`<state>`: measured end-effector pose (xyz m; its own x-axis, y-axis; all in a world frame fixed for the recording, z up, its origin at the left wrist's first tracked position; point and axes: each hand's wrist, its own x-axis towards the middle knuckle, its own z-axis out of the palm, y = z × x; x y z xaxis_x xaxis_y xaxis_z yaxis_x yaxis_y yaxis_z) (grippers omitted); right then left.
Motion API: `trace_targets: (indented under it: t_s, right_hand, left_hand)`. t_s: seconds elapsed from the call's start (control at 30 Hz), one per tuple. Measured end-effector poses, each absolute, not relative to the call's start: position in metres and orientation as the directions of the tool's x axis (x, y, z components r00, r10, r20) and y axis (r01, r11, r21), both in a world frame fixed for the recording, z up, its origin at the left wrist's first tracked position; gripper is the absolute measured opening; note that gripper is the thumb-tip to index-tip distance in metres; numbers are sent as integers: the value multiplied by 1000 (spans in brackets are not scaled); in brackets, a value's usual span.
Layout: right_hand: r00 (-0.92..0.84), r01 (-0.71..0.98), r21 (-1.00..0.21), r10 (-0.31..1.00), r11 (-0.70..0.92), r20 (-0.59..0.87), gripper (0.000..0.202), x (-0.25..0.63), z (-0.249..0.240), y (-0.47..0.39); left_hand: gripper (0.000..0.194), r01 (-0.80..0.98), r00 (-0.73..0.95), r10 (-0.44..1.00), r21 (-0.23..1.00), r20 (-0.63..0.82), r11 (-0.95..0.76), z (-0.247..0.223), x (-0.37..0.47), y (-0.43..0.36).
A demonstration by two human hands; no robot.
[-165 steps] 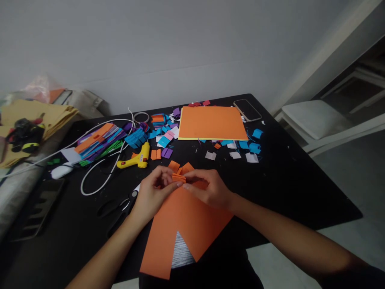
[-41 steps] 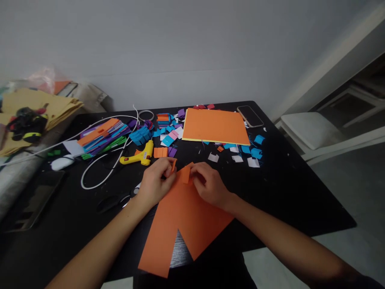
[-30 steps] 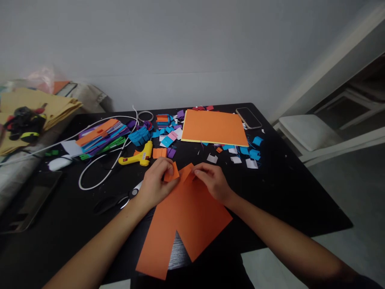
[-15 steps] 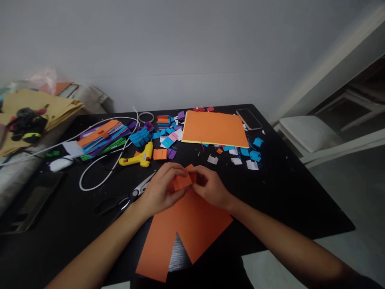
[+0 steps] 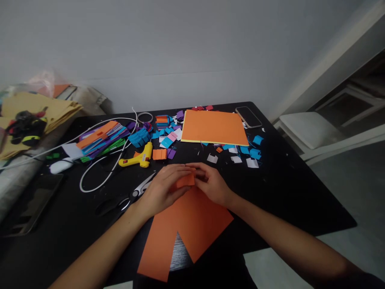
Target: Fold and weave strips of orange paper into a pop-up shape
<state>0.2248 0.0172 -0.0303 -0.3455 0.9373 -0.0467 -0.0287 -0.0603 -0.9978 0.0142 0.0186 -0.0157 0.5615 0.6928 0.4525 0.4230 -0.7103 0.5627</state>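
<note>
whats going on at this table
A person is working with small orange paper pieces held between the fingertips of the left hand and right hand. Orange sheets lie just below, on the black table. Scissors rest beside the left forearm, partly hidden, and a yellow glue gun lies untouched beyond them. Farther back are a stack of large sheets, loose colored paper bits and a phone.

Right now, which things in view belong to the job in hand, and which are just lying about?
In the job:
small orange paper, in the left hand, right hand at its edge
orange paper beneath
probably, though untouched: scissors, yellow glue gun, cut paper bundles

Likely just lying about:
phone near the far right corner
white cable
</note>
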Motion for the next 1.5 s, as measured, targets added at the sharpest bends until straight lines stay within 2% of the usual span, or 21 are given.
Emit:
trace_targets:
  t_s: [0.27,0.47,0.6,0.7,0.87,1.13,1.27,1.4,1.5]
  right_hand:
    - [-387,-134,-975,915,-175,-111,25,228,-29,21]
    - [-494,-283,-884,847,-371,-198,23,227,-29,22]
    - [-514,-321,-829,819,-459,-255,28,228,-29,24]
    - [-479,-331,-842,845,-426,-239,26,228,-29,24]
    - [-378,-276,-914,908,-297,-181,29,227,-29,23]
    - [-285,-188,-961,947,-205,-146,27,229,-29,24]
    - [-280,-170,-965,949,-198,-145,23,229,-29,24]
    - [-330,-144,-976,937,-165,-109,21,228,-29,21]
    - [-368,-114,-986,927,-124,-74,22,228,-28,20]
  left_hand:
    - [53,473,564,723,561,399,-679,-15,13,14]
    - [53,444,597,682,533,423,-720,-12,18,10]
    - [54,488,493,756,583,430,-650,-17,17,13]
    - [56,539,353,839,643,414,-544,-23,14,17]
    - [38,579,206,932,731,297,-361,-26,12,20]
    - [6,579,235,880,668,414,-468,-21,10,22]
    - [11,565,257,861,655,439,-503,-22,9,22]
    - [31,555,222,864,670,452,-493,-26,10,20]
    - [36,546,222,875,689,430,-477,-26,11,20]
